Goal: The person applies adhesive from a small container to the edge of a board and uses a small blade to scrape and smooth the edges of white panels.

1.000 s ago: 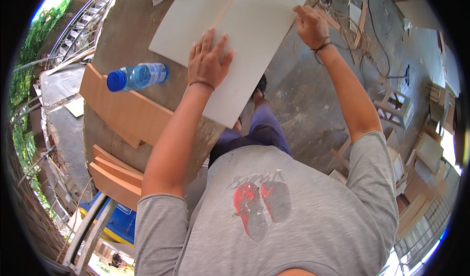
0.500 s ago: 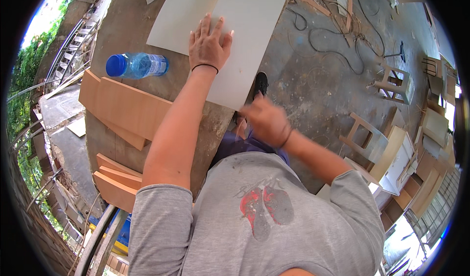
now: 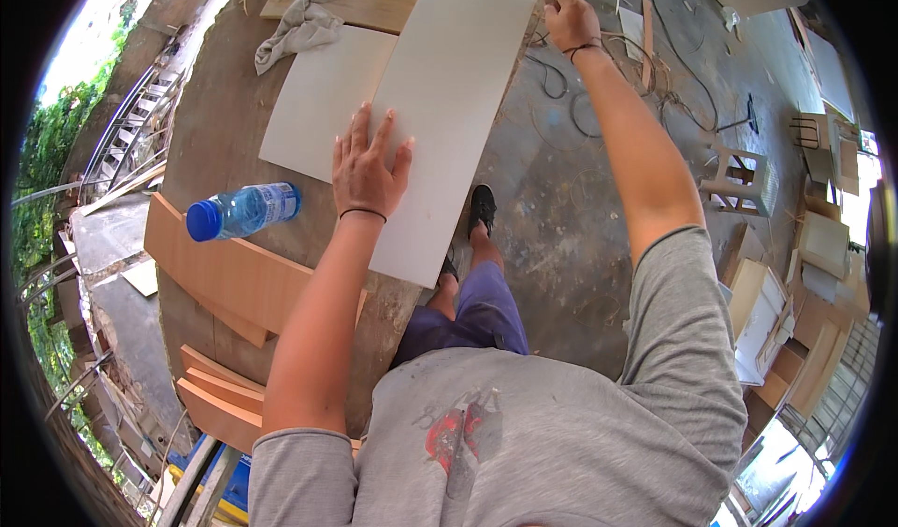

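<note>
My left hand [image 3: 368, 172] lies flat with spread fingers on a long white board [image 3: 458, 87], near its left edge. Beneath the fingertips, that edge meets a second, shorter white board [image 3: 313, 101]. Out at the far right corner of the long board is my right hand [image 3: 572, 24], its arm stretched forward. The right fingers are curled closed at the board's edge; whatever they may hold is too small to make out. A crumpled grey cloth [image 3: 301, 29] rests by the far end of the shorter board.
A blue-capped plastic bottle [image 3: 248, 211] lies on the worktable [image 3: 201, 144], left of my forearm. Brown wooden panels [image 3: 224, 270] and several stacked strips [image 3: 220, 396] are nearer me. Cables [image 3: 687, 115] trail over the floor at right, with stools [image 3: 744, 181] and wooden furniture parts beyond.
My right hand has moved from the long board's near end, close to my body, to its far right corner. My left hand stays flat on the board, while the view has shifted.
</note>
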A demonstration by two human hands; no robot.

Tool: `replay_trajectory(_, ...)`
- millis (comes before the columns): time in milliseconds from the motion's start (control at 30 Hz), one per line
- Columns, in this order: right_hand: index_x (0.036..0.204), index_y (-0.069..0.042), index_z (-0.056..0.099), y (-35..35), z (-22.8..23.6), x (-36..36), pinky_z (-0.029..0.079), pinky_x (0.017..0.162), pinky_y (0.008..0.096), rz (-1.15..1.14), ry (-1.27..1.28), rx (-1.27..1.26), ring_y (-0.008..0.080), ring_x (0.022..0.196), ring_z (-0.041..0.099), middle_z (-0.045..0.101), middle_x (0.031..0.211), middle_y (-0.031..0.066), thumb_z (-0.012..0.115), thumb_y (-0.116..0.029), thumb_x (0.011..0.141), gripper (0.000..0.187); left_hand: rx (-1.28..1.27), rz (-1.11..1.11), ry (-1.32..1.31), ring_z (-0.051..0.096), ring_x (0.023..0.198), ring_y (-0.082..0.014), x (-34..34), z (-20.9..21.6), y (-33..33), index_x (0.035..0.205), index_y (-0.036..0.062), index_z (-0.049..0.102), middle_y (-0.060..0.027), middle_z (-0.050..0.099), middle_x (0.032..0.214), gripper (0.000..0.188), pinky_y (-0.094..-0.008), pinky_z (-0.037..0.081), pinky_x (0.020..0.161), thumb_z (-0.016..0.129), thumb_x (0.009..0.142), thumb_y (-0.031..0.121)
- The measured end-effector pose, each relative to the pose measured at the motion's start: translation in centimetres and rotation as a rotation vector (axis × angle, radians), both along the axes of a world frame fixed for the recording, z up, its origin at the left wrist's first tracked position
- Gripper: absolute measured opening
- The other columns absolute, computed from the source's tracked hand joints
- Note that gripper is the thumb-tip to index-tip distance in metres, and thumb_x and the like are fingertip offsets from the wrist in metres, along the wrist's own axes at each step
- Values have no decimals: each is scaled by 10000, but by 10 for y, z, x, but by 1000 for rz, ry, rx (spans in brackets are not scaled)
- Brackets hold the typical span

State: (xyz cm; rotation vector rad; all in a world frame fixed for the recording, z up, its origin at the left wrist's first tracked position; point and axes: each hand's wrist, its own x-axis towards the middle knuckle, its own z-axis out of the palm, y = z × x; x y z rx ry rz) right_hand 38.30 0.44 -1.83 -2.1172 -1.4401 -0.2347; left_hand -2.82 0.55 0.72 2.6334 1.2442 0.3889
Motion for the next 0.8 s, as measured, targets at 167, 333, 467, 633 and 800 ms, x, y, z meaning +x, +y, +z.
replay_trajectory(167, 1126, -137, 641, 18, 8, -9, 515, 800, 439, 129, -83, -31, 336, 914, 639, 663, 969, 134, 560, -152, 845, 294, 11, -7, 3, 424, 1340, -273, -1, -1, 3, 1369, 227, 524, -104, 401, 1491, 485, -443, 317, 1117, 564, 918, 401)
replay_trajectory(333, 1044, -102, 634, -7, 23, -39, 517, 746, 433, 245, -115, -144, 355, 901, 636, 648, 942, 144, 541, -91, 839, 225, 16, -14, 2, 427, 1336, -287, 3, -3, 3, 1364, 227, 531, -111, 408, 1485, 486, -447, 325, 1110, 569, 913, 407)
replay_trajectory(467, 1057, -116, 659, -61, 19, -113, 533, 706, 422, 355, 14, -123, 329, 852, 634, 638, 886, 136, 558, -89, 798, 280, 25, 15, 4, 429, 1336, -282, 4, -3, 0, 1360, 230, 536, -113, 409, 1485, 490, -465, 323, 1110, 555, 914, 432)
replay_trajectory(633, 1025, -117, 609, -180, 27, -290, 520, 636, 442, 456, 169, -319, 316, 822, 587, 564, 855, 106, 598, -94, 722, 304, 30, 48, -16, 425, 1341, -268, 5, -6, -1, 1362, 238, 535, -99, 411, 1488, 492, -473, 318, 1112, 539, 919, 452)
replay_trajectory(800, 967, -119, 589, -252, 33, -378, 505, 652, 430, 750, 415, -342, 305, 855, 572, 542, 862, 88, 635, -122, 713, 258, 35, 49, -23, 421, 1346, -246, 5, -10, 2, 1352, 246, 545, -79, 407, 1495, 478, -463, 316, 1115, 537, 923, 457)
